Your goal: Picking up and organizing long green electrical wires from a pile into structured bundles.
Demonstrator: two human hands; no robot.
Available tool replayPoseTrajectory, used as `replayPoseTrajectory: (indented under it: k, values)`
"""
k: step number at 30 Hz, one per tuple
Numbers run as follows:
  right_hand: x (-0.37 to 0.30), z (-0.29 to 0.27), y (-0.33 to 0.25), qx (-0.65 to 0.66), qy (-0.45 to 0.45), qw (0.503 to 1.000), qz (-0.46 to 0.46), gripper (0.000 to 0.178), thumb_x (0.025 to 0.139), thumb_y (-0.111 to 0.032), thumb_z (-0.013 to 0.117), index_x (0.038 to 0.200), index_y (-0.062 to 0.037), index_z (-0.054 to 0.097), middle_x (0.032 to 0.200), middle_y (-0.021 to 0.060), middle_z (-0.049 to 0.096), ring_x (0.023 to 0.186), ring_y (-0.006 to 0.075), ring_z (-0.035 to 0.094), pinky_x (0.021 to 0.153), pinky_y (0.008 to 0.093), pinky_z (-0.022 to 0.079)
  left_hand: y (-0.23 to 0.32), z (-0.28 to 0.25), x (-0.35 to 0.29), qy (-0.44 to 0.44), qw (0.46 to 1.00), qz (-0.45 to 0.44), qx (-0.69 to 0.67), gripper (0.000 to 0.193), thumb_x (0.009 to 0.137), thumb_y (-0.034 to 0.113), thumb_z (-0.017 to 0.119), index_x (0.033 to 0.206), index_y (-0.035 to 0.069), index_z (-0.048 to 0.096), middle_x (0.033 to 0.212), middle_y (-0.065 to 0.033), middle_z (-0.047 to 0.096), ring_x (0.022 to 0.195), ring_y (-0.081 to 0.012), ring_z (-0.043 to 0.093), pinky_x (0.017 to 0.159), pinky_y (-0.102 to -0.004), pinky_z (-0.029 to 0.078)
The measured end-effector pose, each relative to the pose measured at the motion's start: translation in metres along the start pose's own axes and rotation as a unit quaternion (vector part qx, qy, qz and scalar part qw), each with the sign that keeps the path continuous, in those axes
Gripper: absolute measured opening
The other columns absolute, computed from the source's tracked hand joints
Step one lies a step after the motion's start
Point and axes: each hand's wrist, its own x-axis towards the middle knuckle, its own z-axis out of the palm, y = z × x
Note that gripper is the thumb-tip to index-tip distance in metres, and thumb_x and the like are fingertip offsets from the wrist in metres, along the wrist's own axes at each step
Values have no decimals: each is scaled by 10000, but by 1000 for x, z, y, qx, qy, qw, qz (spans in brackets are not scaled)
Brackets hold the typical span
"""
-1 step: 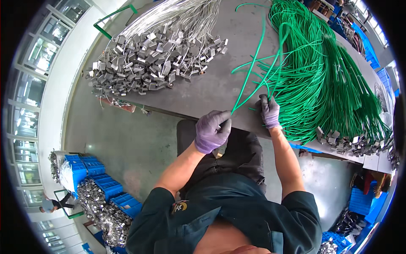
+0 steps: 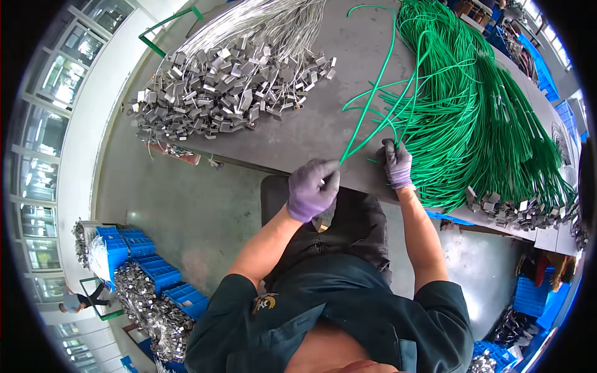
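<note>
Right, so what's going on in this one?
A gloved person works at a grey table. The left hand pinches green strands near the table's edge. The right hand is at the big green bundle, apparently pinching a strand too. Metal pieces lie heaped on the table's left side.

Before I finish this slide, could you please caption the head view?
Left hand holding green cables, right hand beside the green bundle on a grey table.

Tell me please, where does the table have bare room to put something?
The grey table is bare beyond the left hand, between the heap of silver metal pieces and the loose green strands. It is crowded to the left, under that heap, and to the right, under the green bundle.
</note>
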Motion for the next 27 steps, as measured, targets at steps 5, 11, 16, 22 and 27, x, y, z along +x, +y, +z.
replayPoseTrajectory:
  k: [5,11,16,22,27]
  values:
    - [-1,2,0,-2,-13,1000,-24,260,951,-241,466,945,-9,583,643,63,620,565,137,595,528,272,453,-103,34,-40,20,883,-426,-195,95,771,86,631,849,36,612,624,-44,572,482,-137,542,410,-281,416]
    - [-1,1,-8,3,-4,1000,-17,275,949,-262,473,941,-14,592,642,71,618,575,153,604,547,276,461,-116,34,-35,167,726,-507,-433,158,781,8,608,934,44,601,632,-38,555,443,-138,519,363,-256,404]
    - [0,2,-11,13,0,1000,-8,293,949,-280,469,942,-15,595,641,73,619,580,154,607,552,280,462,-110,49,-11,215,771,-448,-399,119,798,3,595,901,60,610,634,-47,548,459,-149,513,398,-254,415]
    - [-1,3,-8,23,0,1000,2,312,943,-306,480,944,-16,596,634,70,614,569,151,600,551,277,460,-103,59,3,290,752,-389,-447,110,801,64,606,912,61,606,687,-30,540,522,-155,515,437,-272,408]
    - [-1,1,-10,27,-21,999,17,330,947,-313,468,960,-10,598,636,74,596,587,165,594,566,288,459,-108,35,5,340,493,-480,-641,56,819,122,595,818,92,549,671,-16,468,550,-136,398,450,-275,353]
